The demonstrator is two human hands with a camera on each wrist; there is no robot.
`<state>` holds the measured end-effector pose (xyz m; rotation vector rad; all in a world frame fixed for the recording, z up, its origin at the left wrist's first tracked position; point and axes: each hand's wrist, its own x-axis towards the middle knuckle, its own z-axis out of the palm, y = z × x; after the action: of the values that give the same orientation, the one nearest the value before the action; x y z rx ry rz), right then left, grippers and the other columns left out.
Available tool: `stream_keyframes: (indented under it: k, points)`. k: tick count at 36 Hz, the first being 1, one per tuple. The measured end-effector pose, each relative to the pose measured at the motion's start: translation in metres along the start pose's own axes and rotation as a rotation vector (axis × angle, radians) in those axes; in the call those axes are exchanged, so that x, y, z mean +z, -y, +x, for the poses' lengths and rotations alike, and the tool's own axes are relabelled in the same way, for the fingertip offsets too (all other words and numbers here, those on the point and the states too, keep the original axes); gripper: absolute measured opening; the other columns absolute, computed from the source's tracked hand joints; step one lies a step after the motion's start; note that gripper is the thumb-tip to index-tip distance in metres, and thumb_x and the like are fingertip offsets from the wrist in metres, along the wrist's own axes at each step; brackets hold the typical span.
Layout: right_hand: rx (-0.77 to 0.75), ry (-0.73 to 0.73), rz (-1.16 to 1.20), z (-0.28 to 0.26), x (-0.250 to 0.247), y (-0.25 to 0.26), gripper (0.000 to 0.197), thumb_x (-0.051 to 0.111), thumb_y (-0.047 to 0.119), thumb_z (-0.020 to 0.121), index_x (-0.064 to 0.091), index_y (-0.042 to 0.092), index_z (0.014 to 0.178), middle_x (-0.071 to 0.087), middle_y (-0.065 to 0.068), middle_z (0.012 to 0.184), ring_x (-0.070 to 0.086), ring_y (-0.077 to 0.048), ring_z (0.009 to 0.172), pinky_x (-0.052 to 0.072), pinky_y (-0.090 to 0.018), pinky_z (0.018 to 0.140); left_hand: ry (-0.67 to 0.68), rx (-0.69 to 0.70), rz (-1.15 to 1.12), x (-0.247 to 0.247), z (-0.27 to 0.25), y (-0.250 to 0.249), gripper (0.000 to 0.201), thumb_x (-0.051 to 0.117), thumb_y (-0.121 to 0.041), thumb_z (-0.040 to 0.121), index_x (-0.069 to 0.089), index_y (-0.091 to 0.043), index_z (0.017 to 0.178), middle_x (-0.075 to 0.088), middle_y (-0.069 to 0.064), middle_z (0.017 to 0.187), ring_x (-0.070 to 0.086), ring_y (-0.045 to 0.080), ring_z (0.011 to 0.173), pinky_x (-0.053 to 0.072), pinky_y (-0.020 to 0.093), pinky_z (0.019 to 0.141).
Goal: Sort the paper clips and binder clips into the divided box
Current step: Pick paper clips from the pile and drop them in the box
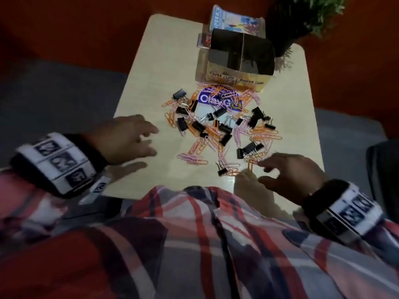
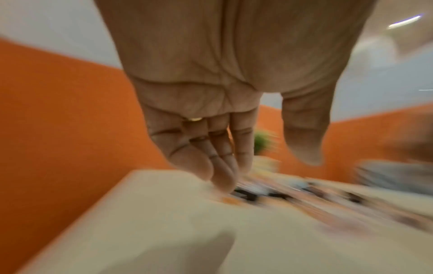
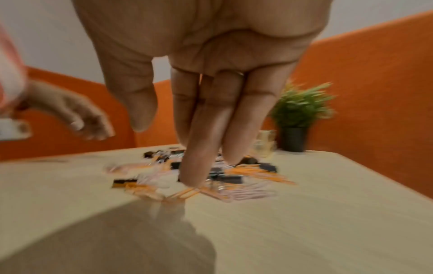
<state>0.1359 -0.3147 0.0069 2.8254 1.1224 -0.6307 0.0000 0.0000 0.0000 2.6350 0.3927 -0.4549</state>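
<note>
A heap of orange and pink paper clips (image 1: 262, 135) mixed with black binder clips (image 1: 225, 138) lies mid-table. Behind it stands the divided box (image 1: 235, 80), labelled PAPER CLIPS on the left and BINDER CLIPS on the right. My left hand (image 1: 131, 138) hovers just left of the heap, fingers spread and straight, holding nothing; in the left wrist view the fingers (image 2: 218, 166) point down over the blurred table. My right hand (image 1: 287, 171) is at the heap's near right edge. Its straight fingers (image 3: 194, 166) reach down to the orange paper clips (image 3: 182, 194) there, gripping nothing.
A potted plant (image 1: 302, 20) stands at the table's (image 1: 151, 67) far right corner, and a printed packet (image 1: 228, 20) behind the box. A blue-and-white card (image 1: 207, 99) lies under the clips. My plaid shirt covers the near table edge. Orange walls surround the table.
</note>
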Motion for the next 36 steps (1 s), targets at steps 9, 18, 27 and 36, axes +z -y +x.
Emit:
stream_keyframes:
  k: [9,18,27,36]
  points:
    - [-0.181,0.127,-0.266,0.050,0.009,0.035,0.054,0.050,0.042,0.092,0.036,0.034,0.143,0.043,-0.009,0.125,0.061,-0.036,0.098,0.044,-0.037,0.073,0.128,0.166,0.353,0.046,0.044,-0.058,0.070,0.064,-0.055,0.081,0.042,-0.013,0.132,0.041,0.007,0.129,0.053,0.028,0.112,0.046,0.037,0.082]
    - [-0.236,0.140,-0.284,0.065,0.010,0.043,0.042,0.050,0.046,0.094,0.053,0.028,0.131,0.043,-0.013,0.122,0.062,-0.037,0.088,0.049,-0.038,0.068,0.051,0.257,0.357,0.056,0.064,-0.074,0.046,0.065,-0.031,0.089,0.047,-0.011,0.126,0.048,0.010,0.126,0.058,0.033,0.105,0.046,0.037,0.075]
    - [-0.231,0.114,-0.285,0.071,0.015,0.047,0.034,0.041,0.036,0.098,0.057,0.024,0.126,0.045,-0.010,0.121,0.051,-0.032,0.076,0.039,-0.035,0.064,0.104,0.245,0.323,0.052,0.078,-0.074,0.018,0.061,-0.029,0.090,0.050,-0.017,0.097,0.050,0.004,0.100,0.050,0.024,0.086,0.040,0.033,0.071]
    - [-0.250,0.053,-0.286,0.079,0.022,0.043,0.029,0.046,0.025,0.094,0.056,0.014,0.119,0.057,-0.007,0.113,0.063,-0.033,0.092,0.041,-0.034,0.066,0.117,0.246,0.255,0.048,0.088,-0.069,0.016,0.061,-0.021,0.087,0.046,-0.018,0.083,0.046,-0.003,0.073,0.045,0.021,0.071,0.034,0.030,0.061]
